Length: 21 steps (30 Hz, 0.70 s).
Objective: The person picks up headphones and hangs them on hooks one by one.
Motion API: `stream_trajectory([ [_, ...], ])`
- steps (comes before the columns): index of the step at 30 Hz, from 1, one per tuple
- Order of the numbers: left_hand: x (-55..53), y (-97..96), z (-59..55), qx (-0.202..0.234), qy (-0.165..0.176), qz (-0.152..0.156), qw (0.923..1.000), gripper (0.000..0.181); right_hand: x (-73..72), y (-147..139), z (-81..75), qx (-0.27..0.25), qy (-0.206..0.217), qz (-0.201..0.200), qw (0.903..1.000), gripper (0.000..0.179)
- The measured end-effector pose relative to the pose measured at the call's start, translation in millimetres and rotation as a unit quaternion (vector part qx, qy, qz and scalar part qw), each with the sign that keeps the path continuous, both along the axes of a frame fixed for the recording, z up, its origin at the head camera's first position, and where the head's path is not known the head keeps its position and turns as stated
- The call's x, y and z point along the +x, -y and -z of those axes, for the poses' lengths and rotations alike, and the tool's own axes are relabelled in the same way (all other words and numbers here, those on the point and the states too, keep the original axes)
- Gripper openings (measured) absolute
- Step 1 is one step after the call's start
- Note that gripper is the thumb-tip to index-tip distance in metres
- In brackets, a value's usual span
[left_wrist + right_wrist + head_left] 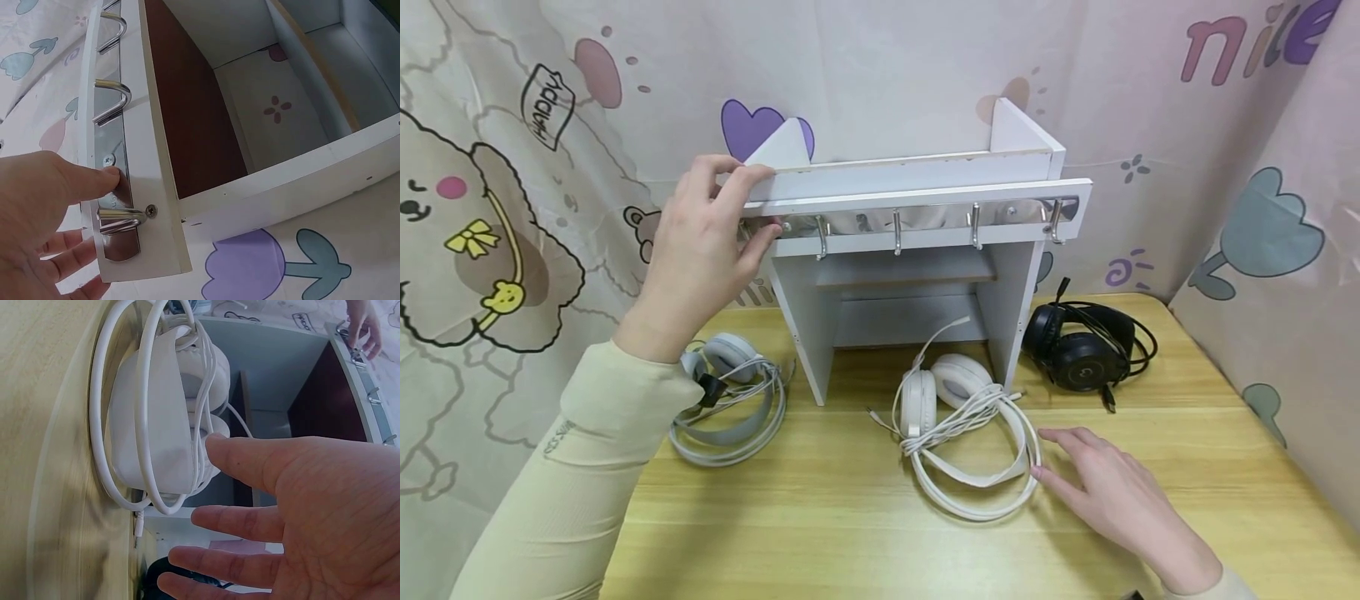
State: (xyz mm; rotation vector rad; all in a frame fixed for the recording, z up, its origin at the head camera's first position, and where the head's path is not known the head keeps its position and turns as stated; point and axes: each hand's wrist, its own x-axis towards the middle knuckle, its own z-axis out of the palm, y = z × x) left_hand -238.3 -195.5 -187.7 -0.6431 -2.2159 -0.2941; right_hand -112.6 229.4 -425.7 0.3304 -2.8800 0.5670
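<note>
A small white shelf [786, 333] stands on the table, with a board carrying a metal hook rail [932, 218] across its upper front. My left hand [703, 225] grips the left end of that board. In the left wrist view the thumb [94, 182] presses on the metal strip near a hook [122, 220], and the other fingers reach behind the board. White headphones [958, 379] with a bundled cable lie in front of the shelf. Close to the right side of their headband is my right hand [1112, 492], its fingers extended and spread; whether a fingertip touches the band I cannot tell.
Grey-white headphones [730, 433] lie left of the shelf, partly behind my left forearm. A black headset [1082, 354] with a coiled cable sits to its right. Printed cloth [880, 75] hangs behind and at both sides of the wooden table [820, 525].
</note>
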Motion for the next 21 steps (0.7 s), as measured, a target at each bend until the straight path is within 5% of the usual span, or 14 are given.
stream_trajectory([
  [10,2.2,-0.5,-11.7,-0.015,0.025,0.013,0.9995,0.051,-2.4,-1.3,-0.8,0.003,0.002,-0.003,1.0,0.057],
  [21,3.3,-5.9,-5.7,-0.09,-0.049,0.01,0.9947,0.039,-2.9,-0.9,-1.2,0.003,0.01,0.0,0.9999,0.055],
])
